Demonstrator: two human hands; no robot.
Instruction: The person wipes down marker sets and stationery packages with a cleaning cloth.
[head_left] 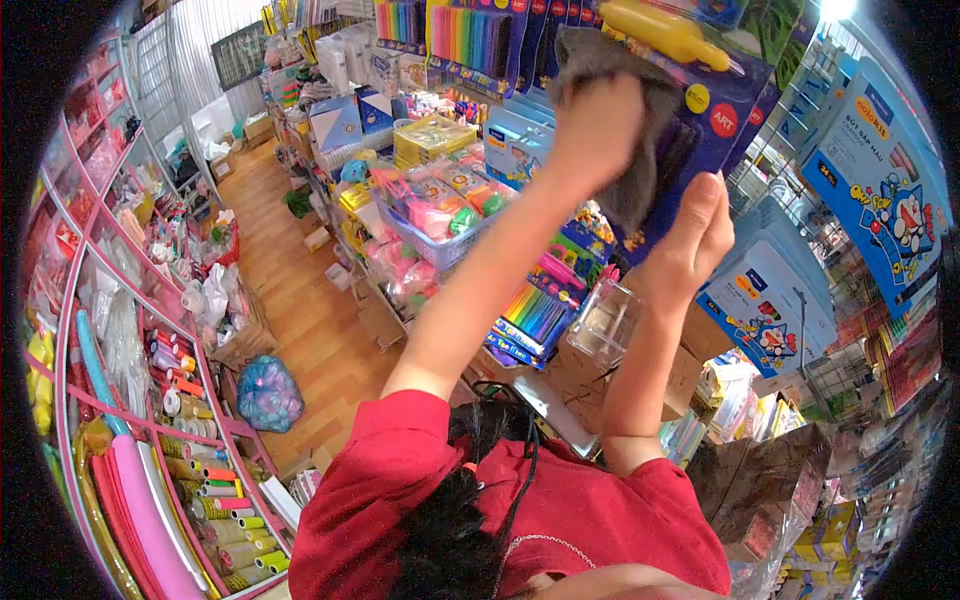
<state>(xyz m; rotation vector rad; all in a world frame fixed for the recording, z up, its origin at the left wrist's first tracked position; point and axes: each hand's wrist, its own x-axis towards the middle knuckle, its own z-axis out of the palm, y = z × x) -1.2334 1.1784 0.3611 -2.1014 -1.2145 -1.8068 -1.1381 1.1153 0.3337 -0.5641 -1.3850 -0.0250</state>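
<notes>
My left hand [604,125] is raised and closed on a dark grey cloth [638,185], which lies against the front of a purple-blue blister pack [735,90]. The pack carries a yellow tool and round "ART" labels, and the cloth covers much of its lower part. At the pack's lower right edge, my right hand [692,238] grips it with the thumb showing; the other fingers are partly hidden behind the card. Near the left hand hang packs of coloured sticks [468,42]. Blue crayon packs [880,180] hang to the right of my right hand.
Below my arms stand a blue-purple basket [435,245] of small packaged goods, a clear plastic box [605,320] and cardboard boxes. Pink shelving [150,430] with rolls and spools lines the left. A filled plastic bag [270,393] sits on the wooden floor [325,370].
</notes>
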